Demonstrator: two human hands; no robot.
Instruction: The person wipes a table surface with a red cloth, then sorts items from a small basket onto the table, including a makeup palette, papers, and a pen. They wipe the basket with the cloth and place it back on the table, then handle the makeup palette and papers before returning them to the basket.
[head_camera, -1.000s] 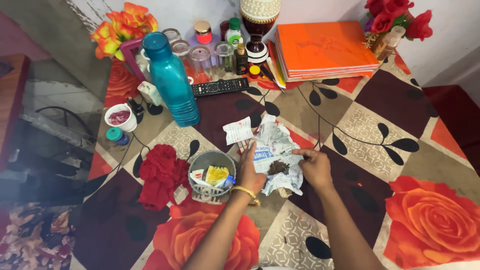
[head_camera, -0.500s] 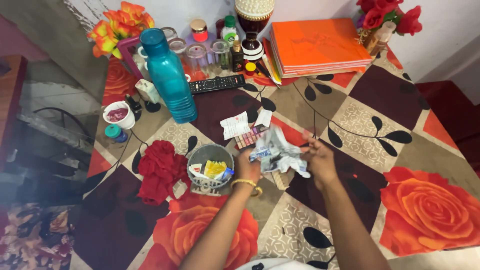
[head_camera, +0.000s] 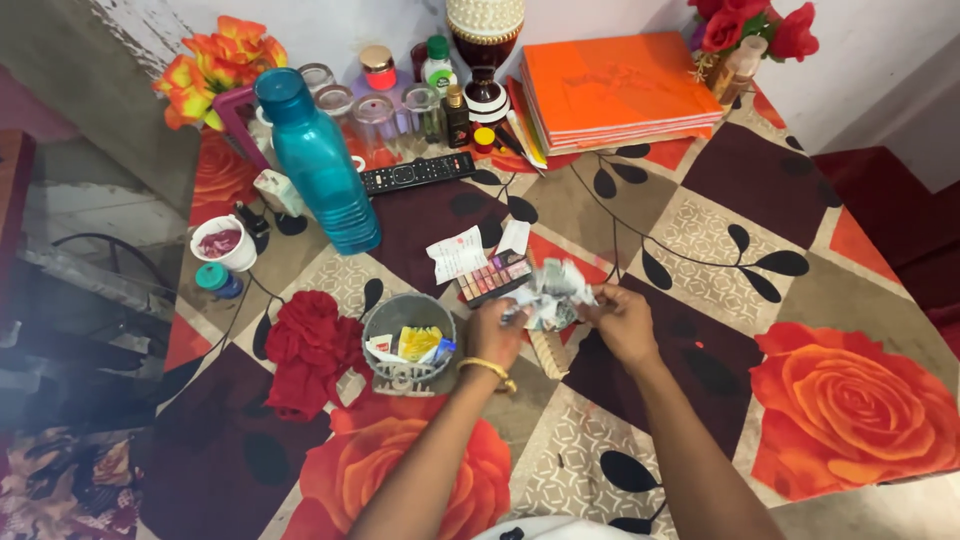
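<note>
Newspaper (head_camera: 548, 296), spread flat on the counter (head_camera: 720, 250) a second ago, is now bunched between both hands, left (head_camera: 492, 335) and right (head_camera: 625, 322) grips pinching it closed.

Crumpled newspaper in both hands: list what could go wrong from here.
1. The crumpled newspaper, held between the left hand and right hand, could shed scraps onto the makeup palette just beside it.
2. The left forearm passes close to the small grey basket; a sideways move might tip it.
</note>
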